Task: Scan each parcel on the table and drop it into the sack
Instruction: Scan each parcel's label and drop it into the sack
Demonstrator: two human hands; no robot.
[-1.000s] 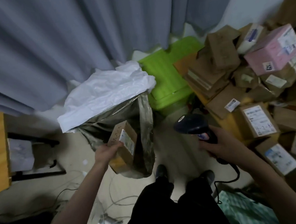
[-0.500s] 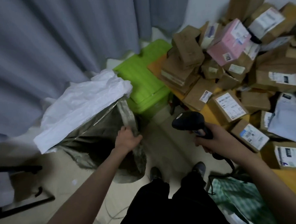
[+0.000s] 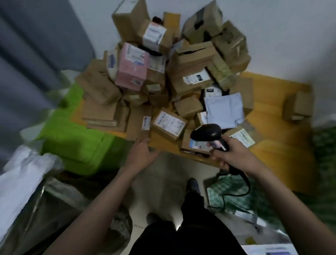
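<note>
A heap of cardboard parcels covers the yellow wooden table, with a pink box high in the pile and a labelled brown box near the front edge. My left hand is empty, fingers relaxed, reaching toward the table's front edge just below a flat brown parcel. My right hand grips a black barcode scanner, whose head hangs over the front parcels. The grey sack with its white liner stands at lower left.
A bright green bin sits between the sack and the table. A lone small box rests at the table's right end. A green patterned bag lies on the floor at right. Grey curtain hangs at left. My feet stand on tiled floor.
My left hand let a small box go into the sack, left the sack's rim, and swung right to the table edge. The view turned from sack to parcel pile. The scanner stayed in my right hand.
</note>
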